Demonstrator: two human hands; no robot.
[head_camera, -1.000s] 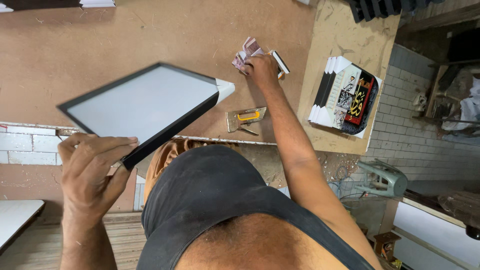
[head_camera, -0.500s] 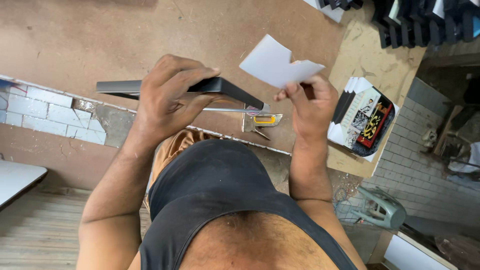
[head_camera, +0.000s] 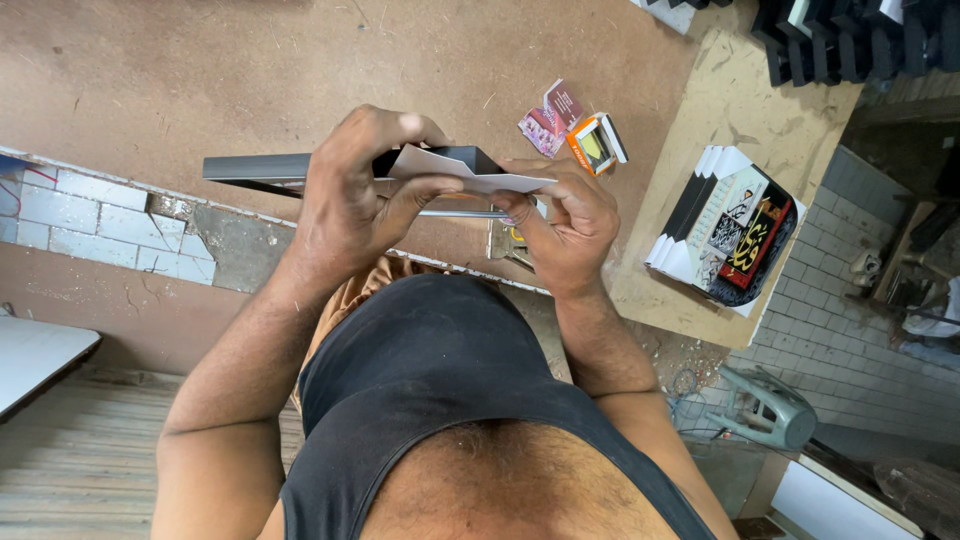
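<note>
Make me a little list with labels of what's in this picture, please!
Left hand: grips a dark picture frame, seen edge-on.
Right hand: pinches a white corner piece at the frame's end.
Bench: brown board with small packets and a little box.
Right side: stack of framed pictures.
Below: green stool.

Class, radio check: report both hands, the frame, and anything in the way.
Left hand grips the dark frame edge-on. Right hand pinches a white corner piece at its corner. Small cards on the bench beyond, clear of both.
</note>
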